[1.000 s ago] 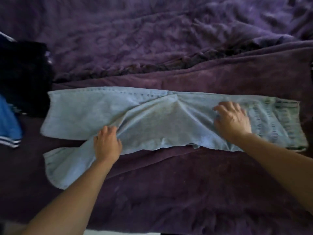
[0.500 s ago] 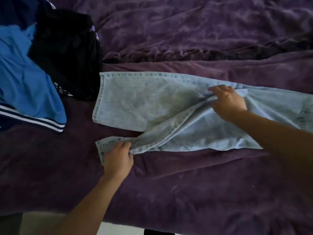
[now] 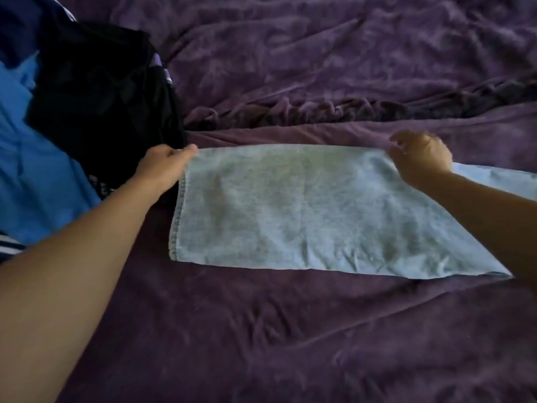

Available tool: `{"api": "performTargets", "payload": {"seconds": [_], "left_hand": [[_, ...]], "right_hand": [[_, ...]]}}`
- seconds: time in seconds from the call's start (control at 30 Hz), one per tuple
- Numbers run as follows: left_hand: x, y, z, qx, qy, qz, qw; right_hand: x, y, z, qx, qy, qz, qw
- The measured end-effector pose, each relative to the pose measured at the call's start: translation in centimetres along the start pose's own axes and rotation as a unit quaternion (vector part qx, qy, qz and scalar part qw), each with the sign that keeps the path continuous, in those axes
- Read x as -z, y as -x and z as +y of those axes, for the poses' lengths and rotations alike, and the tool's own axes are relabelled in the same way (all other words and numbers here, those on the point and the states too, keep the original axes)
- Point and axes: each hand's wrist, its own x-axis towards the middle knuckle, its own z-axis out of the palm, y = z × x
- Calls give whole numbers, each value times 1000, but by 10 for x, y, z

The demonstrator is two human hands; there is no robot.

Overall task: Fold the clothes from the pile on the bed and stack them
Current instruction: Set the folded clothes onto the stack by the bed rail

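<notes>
The left grip [image 3: 167,165] pinches the far left corner of the light blue denim jeans [image 3: 305,210], thumb and fingers pressed together on the cloth right at the stitched hem [image 3: 175,228]. Its knuckles sit against the lower edge of a crumpled black fabric garment [image 3: 98,94]. The right grip [image 3: 420,158] sits at the far long edge of the same jeans, well along to the right. Its fingers [image 3: 396,139] are curled and blurred, and I cannot tell whether they clutch the denim or only rest against it. Between the 2 grips the far edge runs nearly straight. The jeans lie flat on the bed in the middle of the view, a long smooth panel with the hem to the left. The rest runs off to the right, passing behind the right forearm [image 3: 494,222] toward the frame edge. The left forearm [image 3: 87,257] reaches in from the lower left. The bed carries a plush dark purple blanket [image 3: 276,338], bunched into a rumpled ridge [image 3: 319,112] just beyond the jeans. At the left the black garment, with a small white print [image 3: 100,186] near its lower edge, lies partly over a bright blue fabric garment [image 3: 43,175] that has white stripes [image 3: 8,248] at its edge. Both rest on the blanket, the black one just beside the hem.
</notes>
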Motion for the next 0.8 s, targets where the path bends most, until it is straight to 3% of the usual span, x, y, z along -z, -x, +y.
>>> {"api": "performTargets", "payload": {"seconds": [0.13, 0.23, 0.33, 0.5, 0.67, 0.8], "left_hand": [[-24, 18, -34, 20, 16, 106, 994], [-42, 40, -46, -13, 13, 121, 993], [-50, 33, -45, 2, 58, 80, 995], [-44, 10, -38, 58, 170, 27, 983], [-54, 53, -52, 30, -6, 169, 985], [-73, 75, -61, 117, 41, 87, 988]], "right_hand": [[-31, 44, -17, 150, 15, 58, 987], [-72, 93, -35, 250, 53, -1, 967], [-108, 104, -45, 225, 125, -86, 963], [-123, 97, -42, 220, 171, -109, 954], [-118, 97, -43, 212, 170, -122, 955], [-114, 96, -43, 224, 147, -124, 956]]}}
